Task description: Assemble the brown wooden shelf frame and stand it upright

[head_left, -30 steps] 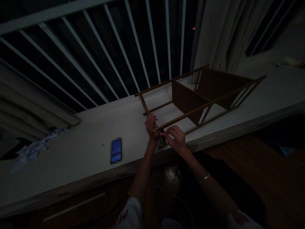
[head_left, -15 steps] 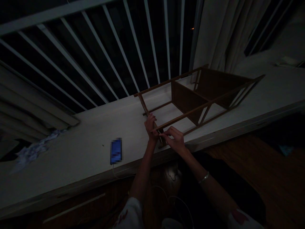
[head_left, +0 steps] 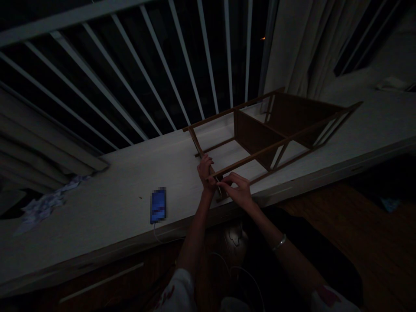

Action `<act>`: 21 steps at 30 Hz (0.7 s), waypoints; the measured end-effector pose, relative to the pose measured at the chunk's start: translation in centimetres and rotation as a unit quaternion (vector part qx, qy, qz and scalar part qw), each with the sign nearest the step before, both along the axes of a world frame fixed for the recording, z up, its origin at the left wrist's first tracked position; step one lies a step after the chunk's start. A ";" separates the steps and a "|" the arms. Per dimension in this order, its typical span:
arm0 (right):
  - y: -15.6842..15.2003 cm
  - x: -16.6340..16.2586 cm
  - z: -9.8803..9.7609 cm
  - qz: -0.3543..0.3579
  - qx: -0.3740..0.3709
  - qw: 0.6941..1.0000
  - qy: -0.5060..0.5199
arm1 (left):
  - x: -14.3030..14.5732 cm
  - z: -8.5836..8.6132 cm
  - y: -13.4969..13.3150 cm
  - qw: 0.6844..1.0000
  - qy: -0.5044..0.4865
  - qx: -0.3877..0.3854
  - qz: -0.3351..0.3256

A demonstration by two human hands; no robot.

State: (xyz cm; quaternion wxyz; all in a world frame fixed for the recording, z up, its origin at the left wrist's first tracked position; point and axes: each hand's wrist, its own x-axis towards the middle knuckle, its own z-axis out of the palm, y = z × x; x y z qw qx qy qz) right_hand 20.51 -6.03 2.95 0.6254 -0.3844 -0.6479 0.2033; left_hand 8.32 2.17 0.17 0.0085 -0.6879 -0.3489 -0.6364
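Observation:
A brown wooden shelf rack lies on its side along the pale window ledge. My left hand is wrapped round the end crosspiece of the rack, near the corner closest to me. Just to its right, my right hand is closed in a pinch at that same corner, thumb and finger together. A thin, light sliver shows by its fingertips, too dark and small to name. The lower end of the crosspiece is partly hidden by my hands.
A phone with a blurred blue screen lies on the ledge, its cable running over the edge. White railing bars stand behind. Curtains hang at both sides. Crumpled cloth lies at left; a dark wooden floor is below.
Almost nothing differs. Both hands stay at the rack's corner, and the rack has not visibly moved.

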 end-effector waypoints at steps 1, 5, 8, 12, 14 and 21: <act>0.0 -0.1 0.1 0.005 -0.010 1.000 0.008 | 0.0 0.0 0.0 1.000 0.000 0.000 -0.001; 0.0 -0.2 0.2 0.012 -0.045 0.999 0.026 | 0.1 0.1 -0.1 1.000 -0.002 -0.005 0.002; 0.0 -0.3 0.2 0.017 -0.064 0.997 0.040 | 0.0 0.0 -0.1 1.000 0.000 -0.006 0.006; 0.0 -0.4 0.1 0.029 -0.098 0.993 0.061 | -0.1 -0.1 0.1 1.000 0.006 -0.006 0.005; 0.1 -0.6 0.1 0.037 -0.115 0.990 0.073 | -0.1 -0.1 0.1 1.000 0.005 -0.008 0.005; 0.0 -0.9 0.1 0.067 -0.172 0.977 0.109 | -0.1 0.0 0.0 1.000 0.010 -0.013 0.011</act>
